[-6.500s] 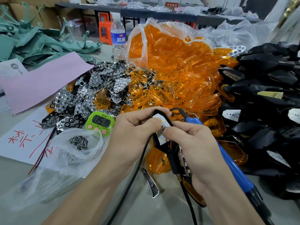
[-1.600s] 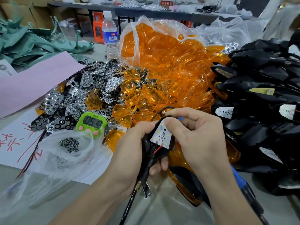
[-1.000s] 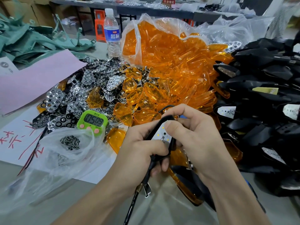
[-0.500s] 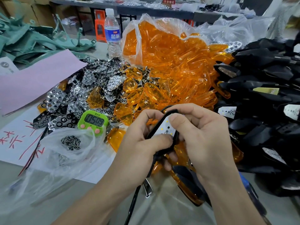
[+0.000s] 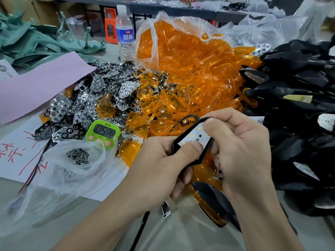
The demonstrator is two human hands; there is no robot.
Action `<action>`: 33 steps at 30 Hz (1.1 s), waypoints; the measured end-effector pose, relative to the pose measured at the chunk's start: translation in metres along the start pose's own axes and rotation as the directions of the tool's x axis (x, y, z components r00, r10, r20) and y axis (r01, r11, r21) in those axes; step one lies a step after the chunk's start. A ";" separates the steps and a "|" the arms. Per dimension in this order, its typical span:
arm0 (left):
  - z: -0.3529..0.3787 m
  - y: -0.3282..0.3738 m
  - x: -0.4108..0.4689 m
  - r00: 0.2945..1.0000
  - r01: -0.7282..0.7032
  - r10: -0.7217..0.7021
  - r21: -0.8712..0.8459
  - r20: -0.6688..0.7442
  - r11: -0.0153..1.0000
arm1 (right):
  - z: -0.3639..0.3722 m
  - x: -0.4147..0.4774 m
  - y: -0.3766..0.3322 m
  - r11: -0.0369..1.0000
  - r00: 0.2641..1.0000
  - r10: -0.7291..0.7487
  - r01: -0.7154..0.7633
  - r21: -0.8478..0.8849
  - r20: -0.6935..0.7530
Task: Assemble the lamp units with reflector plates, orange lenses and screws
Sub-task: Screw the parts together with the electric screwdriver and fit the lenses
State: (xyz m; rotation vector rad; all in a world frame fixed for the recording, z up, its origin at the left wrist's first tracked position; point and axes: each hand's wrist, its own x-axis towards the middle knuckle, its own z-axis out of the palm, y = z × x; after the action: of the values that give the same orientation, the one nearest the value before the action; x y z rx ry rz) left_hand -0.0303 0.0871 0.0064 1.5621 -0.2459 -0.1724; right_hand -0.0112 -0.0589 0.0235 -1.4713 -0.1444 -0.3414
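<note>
My left hand (image 5: pixel 159 165) grips a black lamp unit (image 5: pixel 194 140) with a white LED board facing up, thumb on its lower edge. My right hand (image 5: pixel 241 147) curls over the unit's right side, its index fingertip pressing the board. Behind the hands lie orange lenses (image 5: pixel 190 73), spilling out of a clear bag, and shiny reflector plates (image 5: pixel 101 95) in a heap to the left. Screws (image 5: pixel 78 156) sit on a clear plastic bag at lower left. Black lamp housings (image 5: pixel 299 98) are piled on the right. A black cable (image 5: pixel 139 230) hangs from the unit.
A green timer (image 5: pixel 103 132) reads 05:08 in front of the plates. A water bottle (image 5: pixel 124 33) stands at the back. Pink paper (image 5: pixel 39 84) and white paper with red writing (image 5: pixel 16 151) lie left. An orange-and-black lamp (image 5: pixel 210 201) lies under my right wrist.
The timer ran from 05:09 to 05:08. My hands stayed on the lamp unit and shifted slightly; the board now lies flatter toward me.
</note>
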 end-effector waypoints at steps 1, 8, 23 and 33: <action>0.000 0.000 0.000 1.000 -0.004 0.004 0.004 -0.002 1.000 | 0.000 0.000 -0.001 1.000 1.000 -0.003 0.003 0.004 0.003; 0.002 0.000 -0.001 1.000 -0.012 0.012 0.050 -0.016 0.999 | 0.001 0.000 0.000 0.999 0.999 -0.047 0.047 -0.025 0.006; 0.012 0.007 -0.005 0.978 0.055 -0.018 0.173 -0.208 0.983 | -0.002 0.001 -0.002 0.998 0.998 -0.068 0.068 -0.008 -0.004; 0.013 0.008 -0.006 0.980 0.021 0.012 0.164 -0.200 0.986 | -0.003 -0.002 -0.005 0.994 0.993 -0.104 0.101 0.050 0.047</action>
State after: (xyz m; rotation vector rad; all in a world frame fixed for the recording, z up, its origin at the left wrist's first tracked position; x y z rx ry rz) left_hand -0.0403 0.0759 0.0135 1.7322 -0.0993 0.0035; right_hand -0.0146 -0.0620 0.0270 -1.4285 -0.2669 -0.3825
